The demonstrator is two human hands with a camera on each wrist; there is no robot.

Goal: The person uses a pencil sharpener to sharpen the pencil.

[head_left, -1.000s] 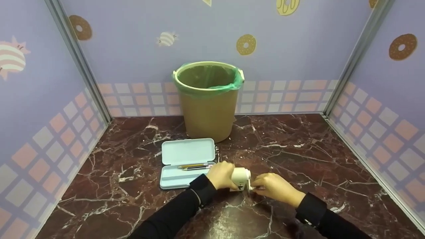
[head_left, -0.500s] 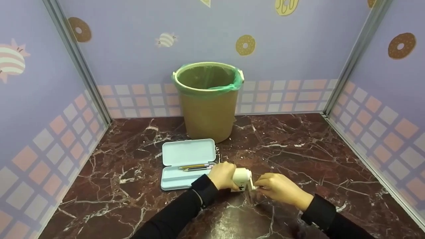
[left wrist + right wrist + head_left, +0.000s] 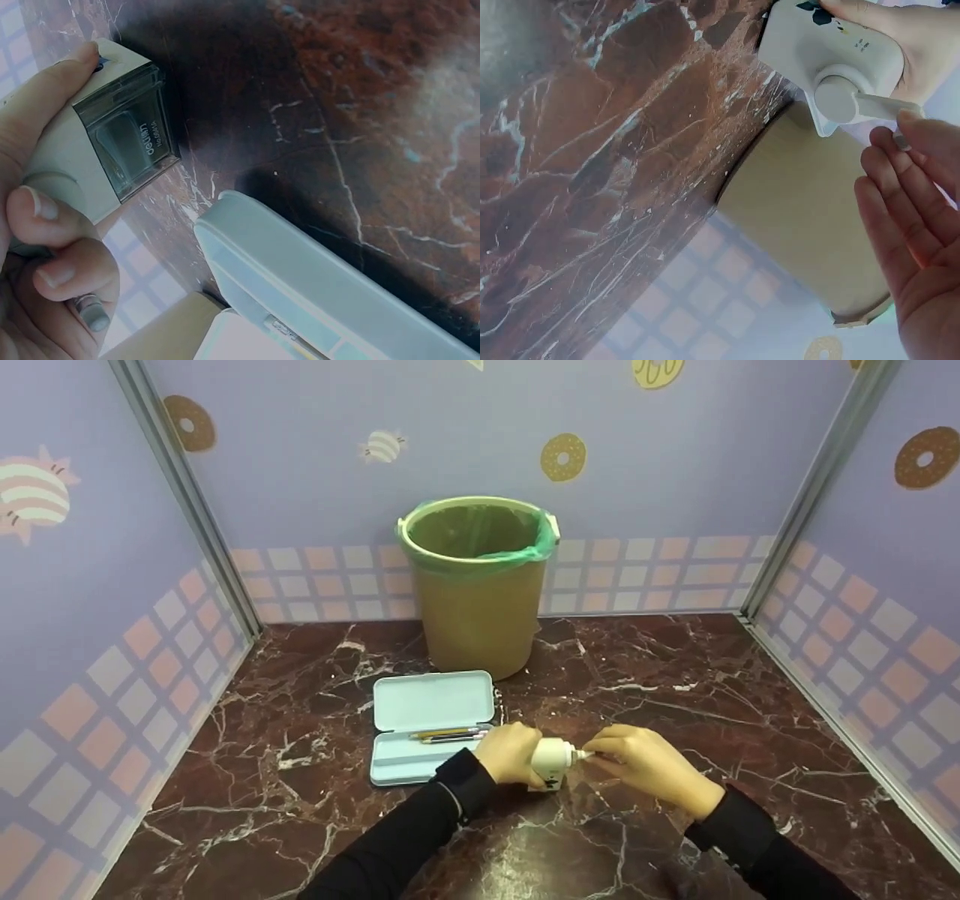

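Note:
A cream-white crank pencil sharpener (image 3: 551, 759) stands on the table in the head view. My left hand (image 3: 510, 754) grips its body from the left. The left wrist view shows the sharpener's clear shavings drawer (image 3: 135, 139) and a small silvery round end (image 3: 91, 311) by my curled fingers; the rest of that piece is hidden. My right hand (image 3: 649, 757) pinches the knob of the crank handle (image 3: 885, 107), which points toward that hand. Left of the sharpener lies an open pale-blue pencil case (image 3: 431, 703) with a few pencils (image 3: 450, 734) in it.
A tan trash bin (image 3: 480, 615) with a green liner stands behind the pencil case, near the back wall. Patterned panels (image 3: 300, 495) enclose the dark red marbled tabletop (image 3: 300, 810) at the back and both sides.
My right hand has moved slightly up, turning the crank from pointing down to pointing right. My left hand still holds the sharpener. The head view has shifted a little.

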